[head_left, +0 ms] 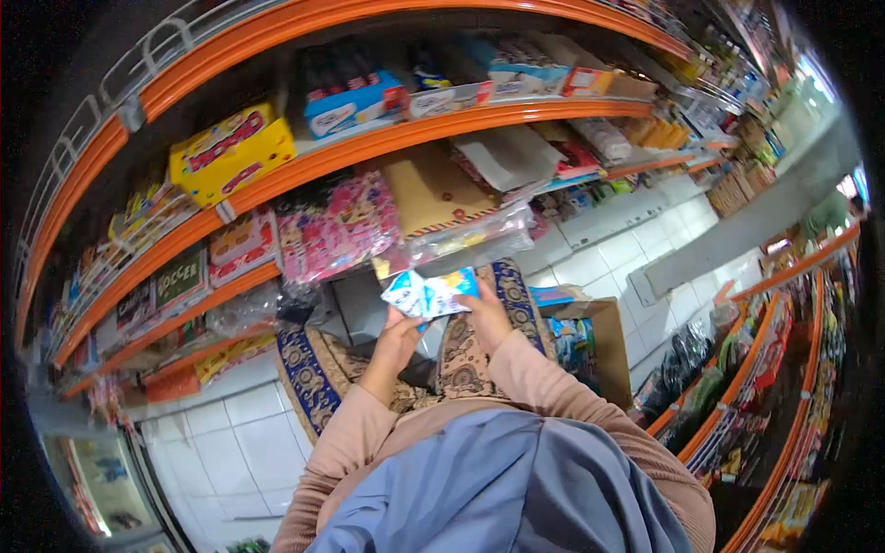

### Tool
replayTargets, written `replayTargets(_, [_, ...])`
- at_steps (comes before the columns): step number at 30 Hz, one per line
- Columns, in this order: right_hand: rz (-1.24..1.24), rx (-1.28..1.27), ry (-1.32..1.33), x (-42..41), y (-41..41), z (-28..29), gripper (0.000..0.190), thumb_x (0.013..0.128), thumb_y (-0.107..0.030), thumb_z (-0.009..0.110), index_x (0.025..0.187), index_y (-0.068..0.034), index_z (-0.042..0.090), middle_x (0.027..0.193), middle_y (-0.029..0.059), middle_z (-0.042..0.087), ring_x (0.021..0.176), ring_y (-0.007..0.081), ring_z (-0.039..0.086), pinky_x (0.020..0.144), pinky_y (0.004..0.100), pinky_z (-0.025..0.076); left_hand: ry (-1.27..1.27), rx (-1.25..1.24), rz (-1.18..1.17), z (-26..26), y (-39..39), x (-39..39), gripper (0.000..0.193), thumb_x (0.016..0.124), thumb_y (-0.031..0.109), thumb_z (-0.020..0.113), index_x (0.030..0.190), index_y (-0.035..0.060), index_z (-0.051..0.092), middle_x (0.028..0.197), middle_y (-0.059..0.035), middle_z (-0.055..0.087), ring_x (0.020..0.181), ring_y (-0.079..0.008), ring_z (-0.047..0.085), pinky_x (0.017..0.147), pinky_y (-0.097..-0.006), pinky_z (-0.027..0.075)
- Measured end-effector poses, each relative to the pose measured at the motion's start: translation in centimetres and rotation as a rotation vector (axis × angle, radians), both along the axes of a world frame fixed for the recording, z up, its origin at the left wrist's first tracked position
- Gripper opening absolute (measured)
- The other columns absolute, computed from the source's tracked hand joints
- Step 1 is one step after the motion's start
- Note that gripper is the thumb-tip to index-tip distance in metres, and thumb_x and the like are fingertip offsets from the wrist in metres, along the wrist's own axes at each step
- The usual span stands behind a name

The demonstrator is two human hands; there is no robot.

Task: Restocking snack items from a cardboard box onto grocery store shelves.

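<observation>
Between my two hands is a blue-and-white packet (432,293), held above my lap and bearing printing. My left hand (397,340) pinches its lower left edge. The right end of the packet is gripped by my right hand (487,314). The packet looks creased at its left part; its contents cannot be made out. Just right of my right knee stands an open cardboard box (608,342) with blue packets (572,339) inside. Ahead of my hands, a brown envelope-like sheet (432,190) and a pink patterned pack (339,221) lie on a lower shelf.
Orange-edged shelves (442,135) curve across the front. They carry a yellow carton (231,152), a blue display box (356,107) and boxed goods (181,276). More racks (733,394) stand at right, beside a grey pillar (747,200). White tiles (259,449) cover the floor.
</observation>
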State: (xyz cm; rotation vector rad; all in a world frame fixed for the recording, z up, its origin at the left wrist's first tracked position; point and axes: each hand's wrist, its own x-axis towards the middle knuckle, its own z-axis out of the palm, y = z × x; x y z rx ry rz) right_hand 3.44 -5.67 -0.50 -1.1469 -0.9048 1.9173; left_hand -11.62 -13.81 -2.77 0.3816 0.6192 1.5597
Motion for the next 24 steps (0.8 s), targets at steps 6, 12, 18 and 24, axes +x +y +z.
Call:
replayTargets(6, [0.101,0.288,-0.126,-0.4,-1.7,-0.7,0.043,0.073,-0.015,0.07,0.109,-0.005,0.048,0.099,0.0063,0.058,0.091,0.0159,0.056,0.077,0.0277,0.045,0.273,0.044,0.064,0.1,-0.1,1.0,0.056,0.081,0.0,0.056,0.132,0.0072,0.033,0.125,-0.005,0.046,0.118,-0.0186,0.041,0.097,-0.0341,0.033])
replayTargets(12, [0.287,0.463,-0.626,1.1,-3.3,-0.4,0.05,0.07,-0.032,0.073,0.106,-0.006,0.049,0.087,0.0142,0.06,0.078,0.0231,0.06,0.071,0.0323,0.046,0.482,-0.196,0.092,-0.6,-0.1,2.5,0.033,0.087,0.021,0.058,0.112,0.0012,0.05,0.101,-0.0037,0.058,0.089,-0.0116,0.053,0.081,-0.0261,0.041])
replayTargets(18, [0.273,0.599,-0.629,3.7,-3.9,0.8,0.045,0.073,-0.04,0.068,0.094,-0.003,0.054,0.084,0.0163,0.061,0.077,0.0302,0.06,0.066,0.0366,0.046,0.675,-0.134,0.02,0.4,-0.4,4.5,0.031,0.087,0.017,0.057,0.113,0.0037,0.047,0.102,-0.004,0.056,0.091,-0.0117,0.053,0.082,-0.0261,0.04])
replayTargets(24, [0.134,0.662,-0.559,6.2,-3.3,3.5,0.037,0.075,-0.034,0.067,0.089,-0.004,0.051,0.082,0.0157,0.059,0.075,0.0295,0.059,0.064,0.0367,0.045,0.555,-0.049,-0.097,3.8,1.6,6.6,0.028,0.086,0.012,0.057,0.111,0.0031,0.048,0.102,-0.0045,0.057,0.093,-0.0135,0.054,0.082,-0.0283,0.042])
